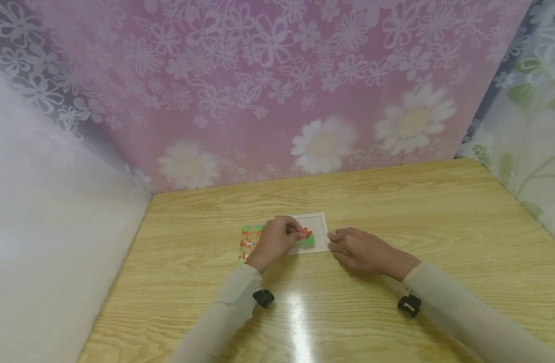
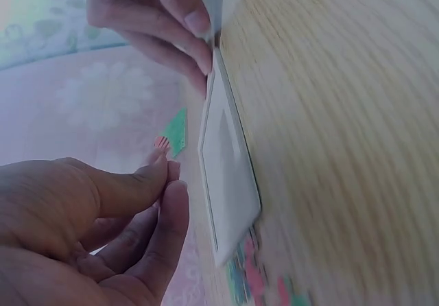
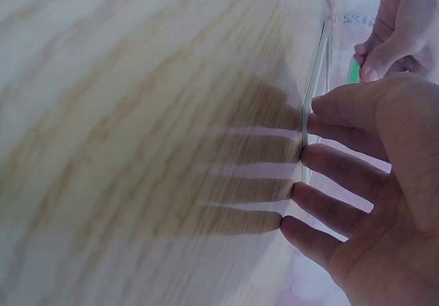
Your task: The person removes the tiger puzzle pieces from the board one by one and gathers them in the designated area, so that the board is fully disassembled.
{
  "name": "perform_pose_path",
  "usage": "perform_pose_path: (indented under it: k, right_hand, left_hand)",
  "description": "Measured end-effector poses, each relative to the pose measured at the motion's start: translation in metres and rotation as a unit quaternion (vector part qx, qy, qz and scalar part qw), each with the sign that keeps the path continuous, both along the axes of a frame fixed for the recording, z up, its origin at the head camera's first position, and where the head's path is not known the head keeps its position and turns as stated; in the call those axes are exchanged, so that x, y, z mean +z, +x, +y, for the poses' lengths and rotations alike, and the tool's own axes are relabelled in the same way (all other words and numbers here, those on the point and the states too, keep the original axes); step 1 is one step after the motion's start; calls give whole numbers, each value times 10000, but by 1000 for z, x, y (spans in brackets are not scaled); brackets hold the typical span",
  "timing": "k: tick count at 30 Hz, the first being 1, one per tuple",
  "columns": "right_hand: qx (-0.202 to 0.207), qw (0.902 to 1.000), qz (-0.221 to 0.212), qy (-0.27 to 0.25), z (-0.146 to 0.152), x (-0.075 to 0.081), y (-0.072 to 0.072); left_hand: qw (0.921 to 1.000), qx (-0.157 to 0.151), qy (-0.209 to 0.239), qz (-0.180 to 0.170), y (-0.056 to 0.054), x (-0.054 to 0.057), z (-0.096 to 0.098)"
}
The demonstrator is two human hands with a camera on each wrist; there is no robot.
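My left hand (image 1: 277,241) pinches a puzzle piece (image 1: 309,240), green with an orange striped part, between thumb and fingertips. In the left wrist view the piece (image 2: 176,133) is held up above the white puzzle tray (image 2: 230,162), apart from it. The flat rectangular tray (image 1: 320,229) lies on the table. At its right edge my right hand (image 1: 366,252) holds the rim, with thumb and forefinger at the border. The right wrist view shows its other fingertips (image 3: 295,227) resting on the table. Tiger-pictured puzzle pieces (image 1: 246,245) lie left of the tray, partly hidden by my left hand.
A wood-grain table (image 1: 373,201) bears everything. Behind it hangs a pink flowered curtain (image 1: 259,116), and pale sheets stand at left and right. Both wrists wear small black cameras (image 1: 264,298).
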State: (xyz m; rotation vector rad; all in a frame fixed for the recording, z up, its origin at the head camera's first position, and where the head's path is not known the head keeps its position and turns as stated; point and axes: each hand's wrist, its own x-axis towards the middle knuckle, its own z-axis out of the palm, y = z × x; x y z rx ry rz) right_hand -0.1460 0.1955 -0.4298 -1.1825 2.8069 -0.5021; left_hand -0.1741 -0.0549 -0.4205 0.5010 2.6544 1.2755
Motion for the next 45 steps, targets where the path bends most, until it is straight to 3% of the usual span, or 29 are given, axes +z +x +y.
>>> perform_pose_path:
  k: [6, 19, 37, 45]
  right_hand:
    - [-37, 10000, 39, 35, 0, 3, 1]
    - [20, 9999, 104, -17, 0, 0, 0]
    - [-70, 10000, -37, -23, 1, -3, 0]
    - [-61, 10000, 2, -23, 2, -5, -1]
  left_hand:
    - [9999, 48, -87, 135, 3, 0, -23]
    - [9991, 51, -414, -89, 16, -6, -56]
    - [9959, 42, -858, 286, 27, -8, -59]
    - [9929, -66, -993, 654, 28, -10, -59]
